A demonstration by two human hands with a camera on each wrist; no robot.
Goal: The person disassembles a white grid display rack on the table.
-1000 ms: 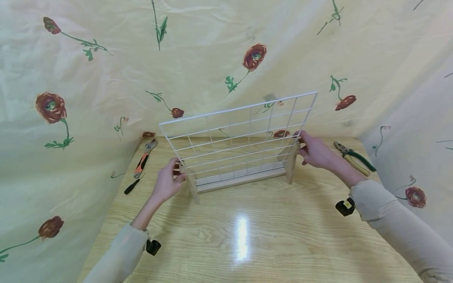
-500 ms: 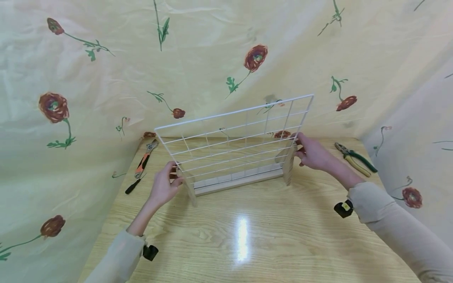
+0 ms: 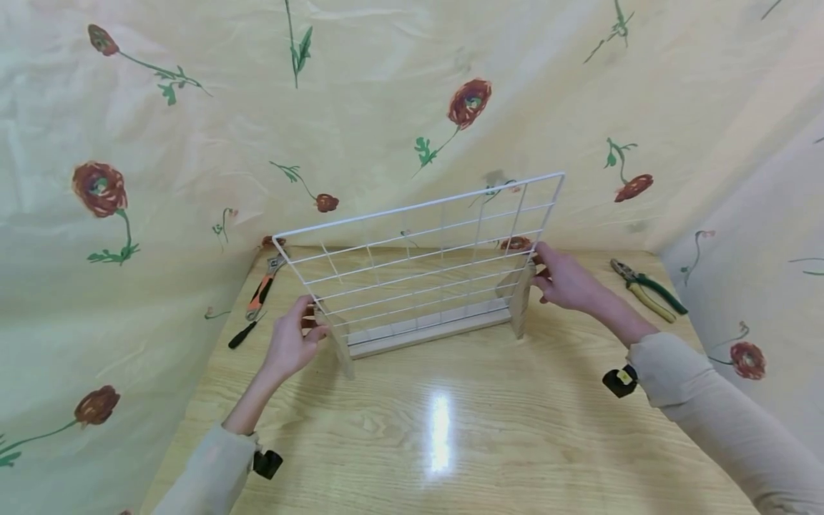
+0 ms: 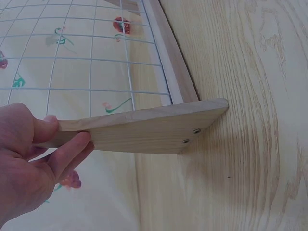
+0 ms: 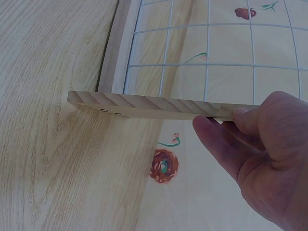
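Holding a rack [image 3: 421, 275] at its 2 ends appears to be the step in hand. Location: middle of the bench [image 3: 515, 429], toward the flowered cloth [image 3: 386, 107] behind it. Left hand [image 3: 292, 343]: thumb and fingers pinch the left end panel [image 4: 144, 127], thumb by its edge, fingers on the outer face. Right hand [image 3: 566, 279]: same pinch on the right end panel [image 3: 520, 304].

Technique (my judgement): grip the wood, not the wire grid [image 4: 91, 58]; lift or shift the 2 ends at equal pace, since a lag at 1 end would skew the rack. Light, even pressure should do; squeezing harder could load the joints near the 2 fastener heads [image 4: 196, 131] on the left panel. Check the feet before letting go; I cannot tell whether all of them bear on the bench.

Orientation: long axis runs left to right, parallel to the wooden rail [image 3: 431, 336], slanted so the right end lies farther from the person. Grid stands up from the rail, top edge toward the cloth in the head view; exact lean not readable.
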